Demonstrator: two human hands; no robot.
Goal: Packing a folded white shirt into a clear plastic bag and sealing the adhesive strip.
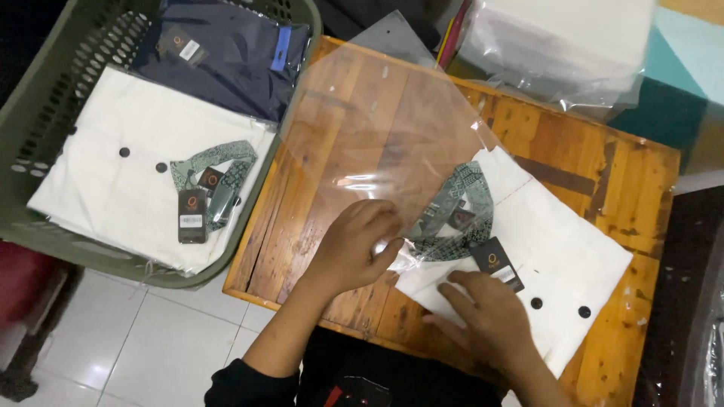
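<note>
- A green basket (45,105) sits off the left edge of the wooden surface (603,173). Inside it lie a white shirt in a bag (113,188) and a dark blue shirt (226,60), both already packed.
- The left hand (351,245) is near the front edge of the surface. Its grip is closed, pinching the open end of a clear plastic bag (377,128). The bag spreads flat toward the back left corner.
- A folded white shirt (558,256) with a green patterned collar, black buttons and a black tag lies toward the front right corner. Only its collar end is inside the bag, I think. Most of it is still outside, so the packing looks just begun.
- The right hand (490,320) lies flat and open on the shirt, pressing it down, just right of the left hand.
- More bagged white cloth (558,38) is piled past the back right corner.
</note>
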